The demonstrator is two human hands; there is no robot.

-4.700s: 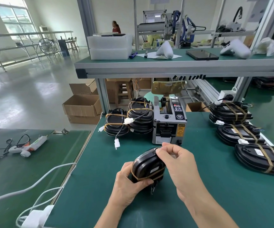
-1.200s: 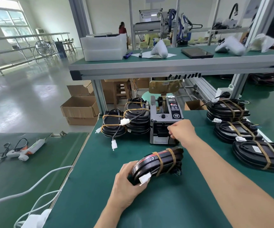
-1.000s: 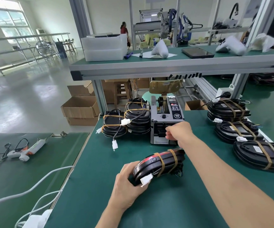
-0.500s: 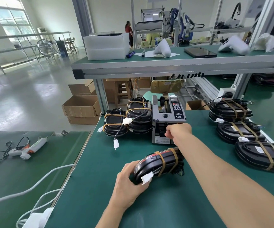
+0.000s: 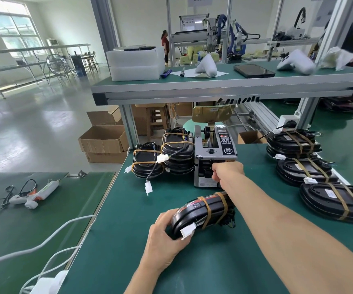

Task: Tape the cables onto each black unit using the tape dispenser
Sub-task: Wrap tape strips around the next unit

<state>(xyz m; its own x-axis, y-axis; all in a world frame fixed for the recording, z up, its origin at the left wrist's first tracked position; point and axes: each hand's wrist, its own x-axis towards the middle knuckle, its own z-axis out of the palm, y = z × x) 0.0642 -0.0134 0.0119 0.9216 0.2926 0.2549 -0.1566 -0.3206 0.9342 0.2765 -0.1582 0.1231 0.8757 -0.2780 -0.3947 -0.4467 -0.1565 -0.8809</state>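
My left hand [image 5: 162,238] grips the near end of a black unit [image 5: 201,211] and holds it tilted just above the green mat. Two brown tape bands wrap its cable, and a white connector [image 5: 187,231] sticks out by my thumb. My right hand [image 5: 226,172] reaches over the unit to the front outlet of the grey tape dispenser [image 5: 215,153]. Its fingers are curled and pinched together at the slot, on a tape strip that they mostly hide.
Taped black units stand stacked left of the dispenser [image 5: 177,153], and more lie in a row on the right [image 5: 304,172]. A glue gun [image 5: 33,194] and white cables [image 5: 44,247] lie on the left table. A shelf [image 5: 213,88] runs overhead.
My right hand has gone from the unit to the dispenser's front and closed at the outlet. My left hand has turned the unit, now with two tape bands, and keeps holding it.
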